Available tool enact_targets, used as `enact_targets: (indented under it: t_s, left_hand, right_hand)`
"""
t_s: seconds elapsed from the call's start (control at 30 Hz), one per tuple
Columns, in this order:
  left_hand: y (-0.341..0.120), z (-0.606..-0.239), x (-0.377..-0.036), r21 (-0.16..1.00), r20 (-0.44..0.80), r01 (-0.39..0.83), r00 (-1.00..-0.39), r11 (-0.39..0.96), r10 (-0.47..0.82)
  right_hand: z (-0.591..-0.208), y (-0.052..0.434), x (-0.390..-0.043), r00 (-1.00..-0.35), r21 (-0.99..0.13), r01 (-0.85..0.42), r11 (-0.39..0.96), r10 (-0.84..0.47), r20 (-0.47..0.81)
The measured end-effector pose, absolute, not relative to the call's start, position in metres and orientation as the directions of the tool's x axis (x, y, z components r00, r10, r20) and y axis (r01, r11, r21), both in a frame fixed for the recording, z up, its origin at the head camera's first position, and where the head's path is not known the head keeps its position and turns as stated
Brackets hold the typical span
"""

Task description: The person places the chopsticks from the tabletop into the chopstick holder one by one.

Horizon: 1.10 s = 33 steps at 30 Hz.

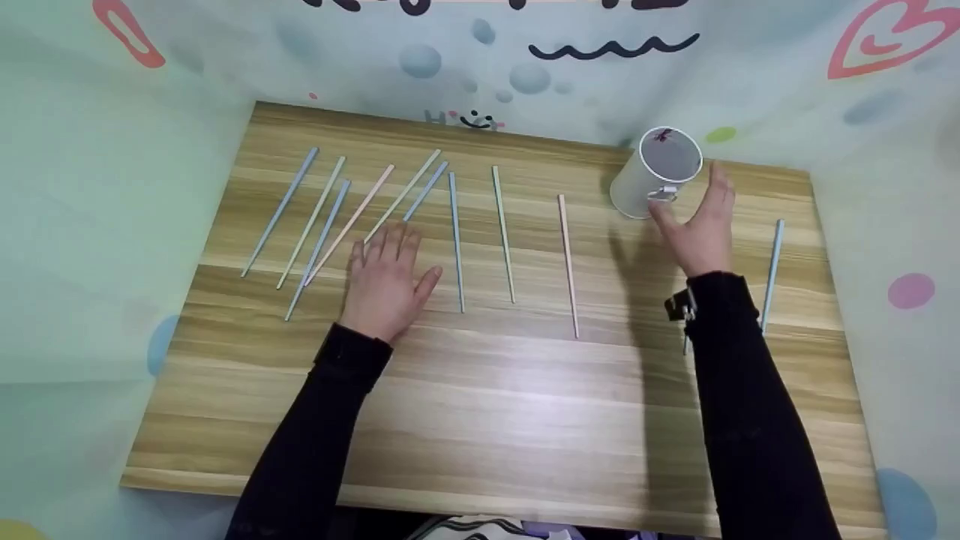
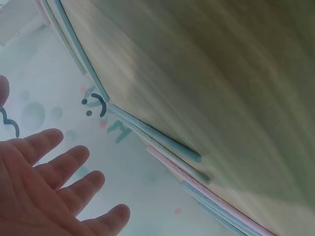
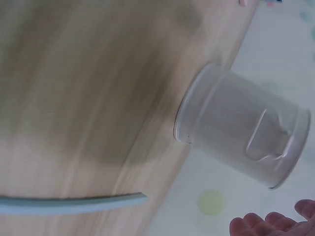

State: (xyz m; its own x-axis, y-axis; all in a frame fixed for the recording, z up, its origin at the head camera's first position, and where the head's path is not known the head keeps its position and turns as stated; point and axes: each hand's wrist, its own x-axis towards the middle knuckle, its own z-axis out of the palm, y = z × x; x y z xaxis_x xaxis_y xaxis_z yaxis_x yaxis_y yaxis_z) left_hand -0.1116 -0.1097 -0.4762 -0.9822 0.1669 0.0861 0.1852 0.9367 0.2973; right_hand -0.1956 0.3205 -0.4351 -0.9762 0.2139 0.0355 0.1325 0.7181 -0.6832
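Right hand beside white cylindrical mug, left hand near slim pastel sticks, perhaps spread for access; fingers, thumbs apart.

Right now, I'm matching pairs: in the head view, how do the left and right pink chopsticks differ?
The left pink chopstick slants strongly; the right pink chopstick runs almost straight up the view. The left pink chopstick lies close to a blue chopstick; the right pink chopstick lies apart from others. Both lie on the wood-grain table.
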Motion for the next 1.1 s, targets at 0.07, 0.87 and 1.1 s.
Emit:
enact_targets:
  t_s: [0.07,0.87,1.1]
  left_hand:
    - [-0.110,-0.476,-0.111,0.298,0.090,0.190,-0.981,0.935,0.171]
    - [-0.113,-0.479,-0.108,0.316,0.078,0.179,-0.984,0.932,0.162]
    - [-0.115,-0.479,-0.109,0.324,0.064,0.177,-0.984,0.930,0.165]
  right_hand:
    - [-0.433,0.323,-0.208,-0.973,-0.708,0.165,0.686,0.233,-0.002]
    - [-0.435,0.316,-0.246,-0.979,-0.767,0.139,0.627,0.202,-0.012]
    - [-0.438,0.308,-0.227,-0.989,-0.754,0.074,0.653,0.144,0.027]
